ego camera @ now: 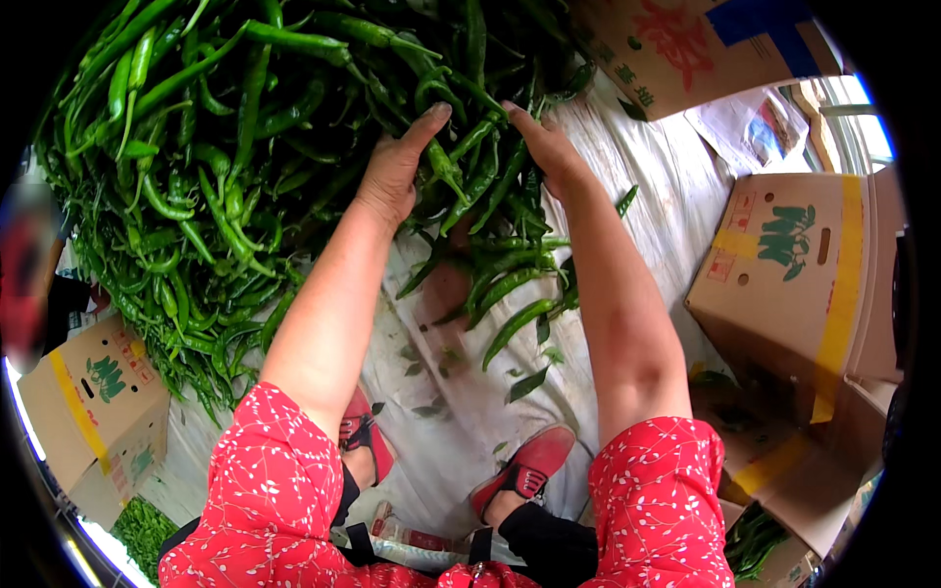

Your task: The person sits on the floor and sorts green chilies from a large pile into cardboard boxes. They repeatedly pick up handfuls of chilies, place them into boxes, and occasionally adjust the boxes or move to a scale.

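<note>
A large heap of long green chili peppers (pixel 220 147) fills the upper left and top of the view. Both of my hands reach to its lower right edge. My left hand (pixel 397 165) has its thumb raised, and its fingers are hidden among the peppers. My right hand (pixel 542 147) is on the other side of a bunch of green chili peppers (pixel 478 165), thumb on top, fingers mostly hidden. Whether either hand grips the bunch is unclear. Below my hands, several loose peppers (pixel 518 323) and leaves lie on a pale plastic sheet (pixel 441 397).
Cardboard boxes stand at the right (pixel 779 235), upper right (pixel 691 44) and lower left (pixel 110 397). An open box (pixel 779 470) at the lower right has peppers beside it. A person (pixel 44 272) is at the left edge. My red shoes (pixel 533 463) rest on the sheet.
</note>
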The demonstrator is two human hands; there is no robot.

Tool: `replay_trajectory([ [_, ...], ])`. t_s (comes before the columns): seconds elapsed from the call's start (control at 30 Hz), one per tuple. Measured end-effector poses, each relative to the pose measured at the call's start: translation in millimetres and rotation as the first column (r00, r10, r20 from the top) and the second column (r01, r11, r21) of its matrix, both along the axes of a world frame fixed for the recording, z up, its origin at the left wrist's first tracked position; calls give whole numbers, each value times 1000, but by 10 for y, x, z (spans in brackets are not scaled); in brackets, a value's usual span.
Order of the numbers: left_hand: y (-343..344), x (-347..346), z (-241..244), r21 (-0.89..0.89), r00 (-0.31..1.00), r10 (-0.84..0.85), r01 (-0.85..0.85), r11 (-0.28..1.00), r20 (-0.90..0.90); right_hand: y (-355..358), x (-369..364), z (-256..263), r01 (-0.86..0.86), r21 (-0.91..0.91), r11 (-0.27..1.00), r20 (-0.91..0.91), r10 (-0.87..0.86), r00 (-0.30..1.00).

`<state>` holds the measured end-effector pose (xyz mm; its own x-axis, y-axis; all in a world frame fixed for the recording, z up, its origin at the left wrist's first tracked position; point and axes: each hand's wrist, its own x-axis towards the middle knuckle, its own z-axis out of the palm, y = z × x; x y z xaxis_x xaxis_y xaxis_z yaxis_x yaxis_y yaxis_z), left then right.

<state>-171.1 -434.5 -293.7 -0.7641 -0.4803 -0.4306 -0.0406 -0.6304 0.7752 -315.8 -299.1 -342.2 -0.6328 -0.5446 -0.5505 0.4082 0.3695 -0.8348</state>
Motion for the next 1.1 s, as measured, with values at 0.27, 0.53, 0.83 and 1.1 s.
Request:
replay_trajectory([
  [0.27, 144, 828, 261, 93, 973, -185, 173, 981, 139, 458, 982, 500, 94, 25, 995, -111, -91, 990],
  [0.53, 410, 1416, 150, -217, 928, -244, 310, 926, 282, 1320, 1411, 508, 227, 139, 964, -433, -147, 889],
  [0.83, 328, 1603, -227, -268, 891, -283, 387, 882, 355, 2234, 1457, -74, 516, 370, 772, -352, -397, 848],
  [1.1, 492, 1304, -95, -155, 903, -342, 388, 908, 261, 1533, 1386, 191, 117, 148, 982, -239, -79, 968],
])
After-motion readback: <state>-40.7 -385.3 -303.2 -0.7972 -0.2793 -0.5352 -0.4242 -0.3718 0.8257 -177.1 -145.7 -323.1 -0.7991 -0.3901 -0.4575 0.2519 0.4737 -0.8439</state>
